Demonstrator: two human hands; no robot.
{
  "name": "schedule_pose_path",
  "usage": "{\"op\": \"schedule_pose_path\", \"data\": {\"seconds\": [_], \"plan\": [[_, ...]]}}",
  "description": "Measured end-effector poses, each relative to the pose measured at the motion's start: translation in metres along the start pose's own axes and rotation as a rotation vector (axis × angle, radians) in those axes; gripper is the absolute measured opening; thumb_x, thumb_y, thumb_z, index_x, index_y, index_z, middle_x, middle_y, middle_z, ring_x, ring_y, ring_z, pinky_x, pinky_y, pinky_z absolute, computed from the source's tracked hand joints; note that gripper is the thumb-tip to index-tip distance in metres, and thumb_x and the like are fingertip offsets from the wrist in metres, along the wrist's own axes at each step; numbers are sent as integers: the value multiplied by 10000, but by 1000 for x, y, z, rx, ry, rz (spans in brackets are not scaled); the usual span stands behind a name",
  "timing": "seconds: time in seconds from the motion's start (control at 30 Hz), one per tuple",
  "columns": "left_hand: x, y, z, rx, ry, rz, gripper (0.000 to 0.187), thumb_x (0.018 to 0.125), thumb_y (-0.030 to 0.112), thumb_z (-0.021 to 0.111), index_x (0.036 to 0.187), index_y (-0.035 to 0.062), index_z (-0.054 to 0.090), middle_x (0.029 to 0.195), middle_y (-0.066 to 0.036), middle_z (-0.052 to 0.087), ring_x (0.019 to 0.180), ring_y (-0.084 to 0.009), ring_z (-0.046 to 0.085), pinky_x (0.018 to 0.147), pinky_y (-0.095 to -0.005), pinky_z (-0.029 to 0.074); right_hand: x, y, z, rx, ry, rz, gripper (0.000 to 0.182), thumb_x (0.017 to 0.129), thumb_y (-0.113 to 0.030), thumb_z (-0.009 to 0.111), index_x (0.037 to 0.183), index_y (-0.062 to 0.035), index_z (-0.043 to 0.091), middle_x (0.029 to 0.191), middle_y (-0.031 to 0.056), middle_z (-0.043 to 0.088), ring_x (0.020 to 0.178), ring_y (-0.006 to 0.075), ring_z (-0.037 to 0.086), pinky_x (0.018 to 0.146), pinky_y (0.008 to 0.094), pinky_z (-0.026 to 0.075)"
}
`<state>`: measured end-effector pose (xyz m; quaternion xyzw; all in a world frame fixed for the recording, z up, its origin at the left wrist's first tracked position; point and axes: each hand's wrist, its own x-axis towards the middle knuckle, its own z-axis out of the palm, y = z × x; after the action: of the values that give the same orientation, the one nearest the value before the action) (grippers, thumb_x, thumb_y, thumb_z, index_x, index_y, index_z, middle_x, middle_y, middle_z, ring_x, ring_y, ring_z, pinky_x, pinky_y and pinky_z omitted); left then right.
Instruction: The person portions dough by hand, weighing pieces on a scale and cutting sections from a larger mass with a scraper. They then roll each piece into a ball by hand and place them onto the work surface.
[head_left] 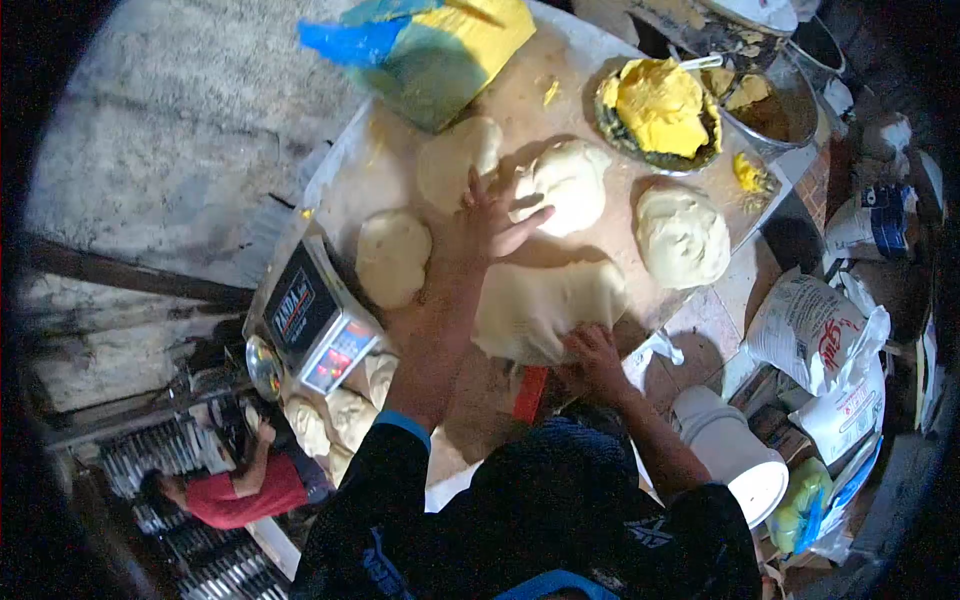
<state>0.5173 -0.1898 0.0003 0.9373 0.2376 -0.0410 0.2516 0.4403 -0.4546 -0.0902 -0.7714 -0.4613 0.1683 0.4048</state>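
"Where's the stretched dough (545, 312)?"
"On the desk (562, 62), before you. Your right hand (594, 352) is at its near edge, grip unclear; your left hand (492, 212) spreads its fingers wide beside another dough piece (570, 187)."

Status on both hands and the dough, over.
Left hand open, fingers spread beside round dough. Right hand at flat dough's near edge, grip unclear. Other dough pieces close by; bowl of yellow spread off far right.
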Motion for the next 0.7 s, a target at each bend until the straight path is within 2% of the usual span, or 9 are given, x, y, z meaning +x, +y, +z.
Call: {"op": "schedule_pose_path", "data": {"seconds": [0.03, 0.1, 0.2, 0.3, 0.37, 0.5, 0.57, 0.63, 0.7], "plan": [[-14, -7, -2, 315, 143, 29, 686, 846, 411, 598, 1388, 79, 338, 1367, -178, 426, 1281, -317, 376, 1069, -419, 288, 0, 3, 3, -41, 45, -13, 577, 675, -326, 750, 1144, -46, 564, 1089, 171, 548, 1063, 400, 509, 964, 500, 373], [-29, -77, 23, -26, 173, 165, 605, 879, 331, 579, 1381, 74, 361, 1356, -172, 441, 1255, -315, 409, 1057, -416, 316, 15, 1, -14, -16, 15, -33, 563, 679, -269, 748, 1155, -40, 552, 1092, 171, 546, 1065, 385, 513, 955, 487, 389], [-93, -121, 30, -765, -87, -191, 616, 893, 358, 569, 1382, 48, 360, 1314, -239, 444, 1249, -304, 418, 1027, -424, 349, 25, -19, -51, 534, 40, 286, 701, 656, -211, 768, 1268, -51, 466, 1233, 171, 484, 1226, 300, 395, 1027, 392, 319], [-164, -161, 44, -718, -249, -242, 618, 896, 364, 570, 1382, 44, 363, 1322, -244, 434, 1255, -292, 413, 1015, -411, 361, 8, -56, -52, -118, 935, 175, 400, 799, -70, 644, 1180, -28, 531, 1036, 98, 570, 818, 205, 583, 793, 332, 488], [-193, -200, 106, -640, 152, 45, 647, 896, 395, 567, 1396, 51, 346, 1360, -234, 408, 1277, -290, 392, 1017, -403, 355, -25, -66, -36, 286, 566, 626, 298, 778, -177, 690, 979, 28, 608, 958, 166, 592, 906, 230, 559, 734, 380, 446], [-228, -166, 68, -501, 90, 32, 664, 899, 409, 556, 1400, 37, 330, 1361, -210, 409, 1274, -297, 388, 1053, -400, 302, -66, -23, 110, -147, 14, 711, 432, 726, -387, 728, 939, -21, 642, 925, 213, 612, 856, 298, 588, 742, 416, 476], [-203, -233, 143, -885, 27, 48, 670, 898, 411, 555, 1387, 10, 335, 1363, -212, 405, 1277, -310, 381, 1055, -392, 295, -47, -78, 149, -569, 466, 467, 551, 710, -437, 722, 1076, -48, 585, 960, 222, 607, 900, 352, 588, 785, 427, 484], [-159, -325, 241, -913, 242, 301, 672, 894, 410, 562, 1383, 8, 335, 1363, -206, 406, 1257, -321, 402, 1036, -394, 320, -37, -58, 191, -673, 422, 515, 584, 726, -335, 725, 1179, -52, 489, 990, 256, 591, 940, 408, 578, 787, 456, 476], [-215, -153, 51, -308, 574, -34, 681, 811, 353, 656, 1338, 40, 361, 1275, -186, 457, 1145, -352, 453, 1022, -440, 324, -51, -67, 164, -287, 360, 531, 527, 731, -251, 699, 1156, -34, 476, 967, 234, 580, 902, 378, 578, 767, 444, 473]]}}
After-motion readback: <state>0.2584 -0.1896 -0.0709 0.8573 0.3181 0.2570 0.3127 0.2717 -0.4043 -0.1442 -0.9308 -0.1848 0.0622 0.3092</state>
